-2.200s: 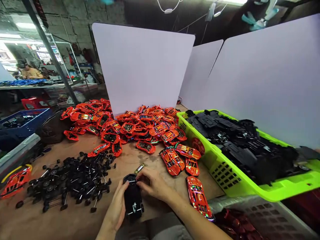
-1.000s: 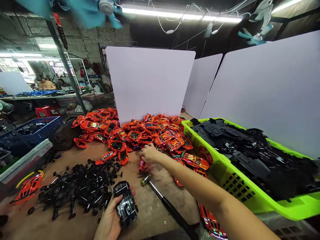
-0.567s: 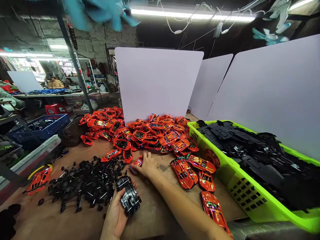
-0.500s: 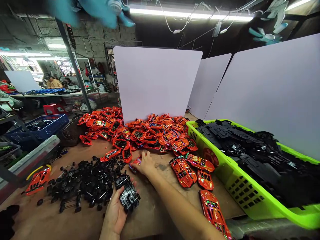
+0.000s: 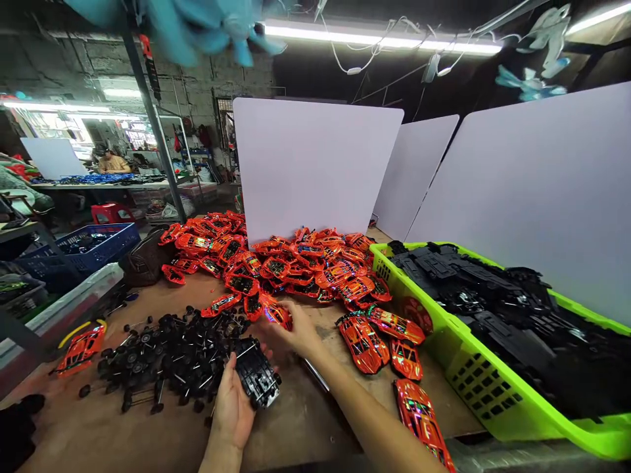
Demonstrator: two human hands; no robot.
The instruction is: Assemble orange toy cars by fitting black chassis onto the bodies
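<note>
Taking the black chassis as the dial's centre, a brown tabletop spreads all around it; a white panel stands upright at one o'clock, with a pile of red car shells at its foot. Farther back, at eleven o'clock, a co-worker sits behind another table; a tube light and a blue-bladed fan hang overhead. The left hand is half open, palm up, cradling the chassis with the thumb along its near left side and fingertips at its far right. The right hand is at one o'clock, its fingers curled nearly closed on a red car shell just in front of the pile; they are blurred, so their exact contact is unclear. A heap of wheeled axles sits at nine o'clock, close to the left hand. The metal shaft of a tool lies at three o'clock, partly under the right forearm. Beyond it are loose shells, then the wall of a lime-green basket bounds that side. The near edge runs at five o'clock; the widest visible stretch of tabletop is at eight, below the axles.
</note>
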